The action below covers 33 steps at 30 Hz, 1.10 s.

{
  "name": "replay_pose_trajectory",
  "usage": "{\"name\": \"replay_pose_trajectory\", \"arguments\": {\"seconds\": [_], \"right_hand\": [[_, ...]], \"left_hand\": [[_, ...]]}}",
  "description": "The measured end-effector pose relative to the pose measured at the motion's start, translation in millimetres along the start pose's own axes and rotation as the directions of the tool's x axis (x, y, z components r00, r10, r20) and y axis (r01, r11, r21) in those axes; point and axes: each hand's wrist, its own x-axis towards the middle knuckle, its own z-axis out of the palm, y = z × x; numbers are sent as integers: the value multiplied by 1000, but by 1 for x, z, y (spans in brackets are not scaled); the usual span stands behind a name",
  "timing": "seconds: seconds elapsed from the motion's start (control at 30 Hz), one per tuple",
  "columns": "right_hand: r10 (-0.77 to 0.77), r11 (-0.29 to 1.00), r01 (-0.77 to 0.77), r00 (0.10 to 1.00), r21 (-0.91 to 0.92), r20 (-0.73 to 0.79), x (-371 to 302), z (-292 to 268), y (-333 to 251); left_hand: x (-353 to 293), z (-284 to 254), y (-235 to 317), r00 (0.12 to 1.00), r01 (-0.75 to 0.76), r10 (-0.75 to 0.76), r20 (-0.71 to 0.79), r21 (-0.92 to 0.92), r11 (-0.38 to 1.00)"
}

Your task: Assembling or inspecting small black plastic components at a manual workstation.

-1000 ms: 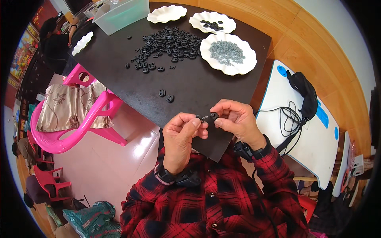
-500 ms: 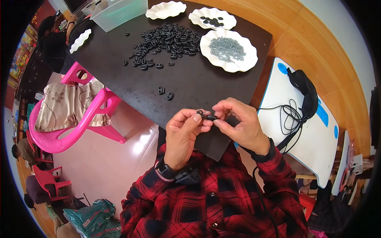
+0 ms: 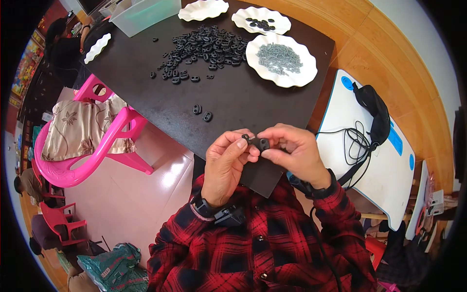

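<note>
Over the table's near corner, my left hand [image 3: 224, 163] pinches a small black plastic piece [image 3: 246, 138] between thumb and forefinger. Right beside it, my right hand [image 3: 299, 153] grips a black two-hole cord lock [image 3: 263, 144] with its holes facing up. The two parts meet or nearly meet; the fingers partly cover the spot. Two loose cord locks [image 3: 207, 116] lie on the dark table [image 3: 233, 102] just beyond my hands. Farther back is a big heap of black cord-lock parts [image 3: 209, 46].
A scalloped white plate [image 3: 307, 77] holds small grey springs [image 3: 279, 58]. Behind it, another plate [image 3: 239, 17] carries several black pieces. A clear bin [image 3: 146, 17] stands at the far left. Pink chair [image 3: 87, 160] at left; white folding table [image 3: 374, 170] with cable at right.
My right hand has turned the cord lock so that its holes now show from above. The left hand has barely moved and keeps its pinch on the small piece.
</note>
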Motion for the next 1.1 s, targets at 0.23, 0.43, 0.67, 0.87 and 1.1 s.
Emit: {"name": "replay_pose_trajectory", "arguments": {"seconds": [0.23, 0.43, 0.67, 0.87, 1.1], "right_hand": [[266, 581, -228, 961, 782, 83, -6, -8, 23], [135, 306, -214, 974, 928, 180, -11, 1, 34], [108, 268, -214, 975, 939, 192, -9, 4, 42], [136, 295, -227, 971, 928, 195, -8, 5, 43], [134, 388, -212, 976, 897, 173, -11, 7, 44]], "left_hand": [[-9, -1, 8, 999, 51, -51, -2, 225, 973], [-13, 5, 6, 999, 49, -42, -34, 247, 968], [-13, 5, 6, 999, 47, -41, -28, 253, 966], [-13, 11, 7, 997, 51, -31, -70, 307, 950], [-14, 17, 5, 997, 42, -14, -82, 349, 936]]}}
